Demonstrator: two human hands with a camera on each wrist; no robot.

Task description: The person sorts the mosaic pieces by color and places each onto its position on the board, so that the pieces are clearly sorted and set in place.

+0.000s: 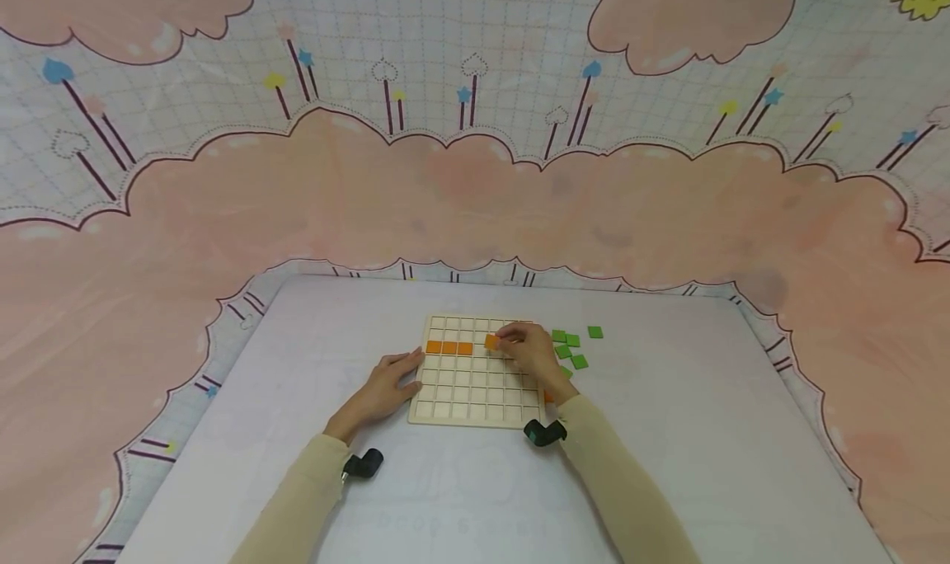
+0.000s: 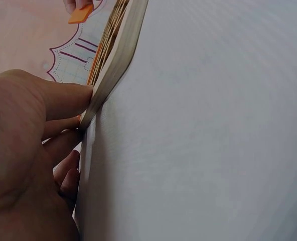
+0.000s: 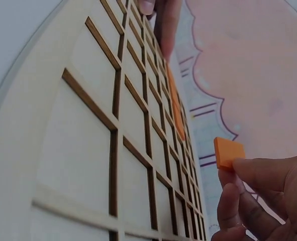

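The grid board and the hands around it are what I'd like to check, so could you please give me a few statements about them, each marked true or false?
1. The right hand pinches an orange tile. True.
2. The left hand is off the grid board. False: it rests against the left edge.
3. Three other orange tiles sit side by side in one row. True.
4. The green tiles lie to the left of the grid board. False: they lie to its right.
5. The pinched tile is already seated in a cell. False: it is held clear of the grid board.
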